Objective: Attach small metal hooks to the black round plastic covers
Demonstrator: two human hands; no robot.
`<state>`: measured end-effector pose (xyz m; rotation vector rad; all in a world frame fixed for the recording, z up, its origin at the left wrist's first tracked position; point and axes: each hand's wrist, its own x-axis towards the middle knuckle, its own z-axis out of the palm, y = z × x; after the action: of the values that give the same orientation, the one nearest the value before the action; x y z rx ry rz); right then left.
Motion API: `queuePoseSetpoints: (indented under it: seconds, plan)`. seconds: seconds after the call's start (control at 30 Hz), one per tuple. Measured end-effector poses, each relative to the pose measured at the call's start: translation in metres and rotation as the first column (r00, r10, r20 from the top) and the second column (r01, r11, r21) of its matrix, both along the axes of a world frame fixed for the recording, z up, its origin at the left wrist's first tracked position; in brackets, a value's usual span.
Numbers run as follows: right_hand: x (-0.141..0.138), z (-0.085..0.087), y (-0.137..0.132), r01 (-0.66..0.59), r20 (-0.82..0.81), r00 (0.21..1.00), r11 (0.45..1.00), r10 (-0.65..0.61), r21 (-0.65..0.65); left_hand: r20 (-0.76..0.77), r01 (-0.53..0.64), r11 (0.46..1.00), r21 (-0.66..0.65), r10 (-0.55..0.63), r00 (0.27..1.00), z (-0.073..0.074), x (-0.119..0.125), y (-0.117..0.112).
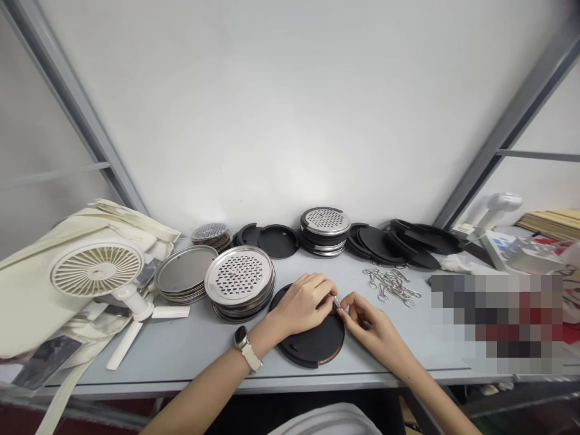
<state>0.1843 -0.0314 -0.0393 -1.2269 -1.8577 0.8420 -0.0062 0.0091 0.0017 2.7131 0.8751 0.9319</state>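
A round black disc [312, 344] lies flat near the table's front edge. My left hand [302, 304] rests curled on its top, fingers closed around the disc's far rim. My right hand [368, 323] meets it from the right, fingertips pinched on a small metal clip [338, 301] at the disc's edge. A watch sits on my left wrist. A loose pile of metal clips [393, 285] lies just right of the hands.
Stacks of perforated metal discs [239, 279] and plain metal plates [185, 279] stand to the left. Black discs [394, 243] and another perforated stack [325, 228] line the wall. A white fan [97, 270] on a cream bag sits far left. The grey table [190, 338] ends near me.
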Motion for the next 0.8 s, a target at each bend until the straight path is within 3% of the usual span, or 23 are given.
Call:
queuePoseSetpoints:
  seconds: [0.23,0.53,0.8]
  plan:
    - [-0.0014,0.0064,-0.003,-0.023,0.006,1.0,1.0,0.023,0.007,0.047,-0.049,0.998,-0.027,0.05,0.998,-0.002,0.0,0.0023]
    - [-0.0009,0.0074,-0.0036,-0.027,0.003,1.0,1.0,0.027,0.004,-0.002,-0.039,0.997,-0.064,0.039,0.999,-0.0042,-0.0001,0.0037]
    - [-0.0011,0.0089,-0.0027,-0.031,0.01,0.999,1.0,0.031,0.004,-0.054,0.054,0.996,-0.072,-0.058,0.997,-0.0067,-0.0017,0.0039]
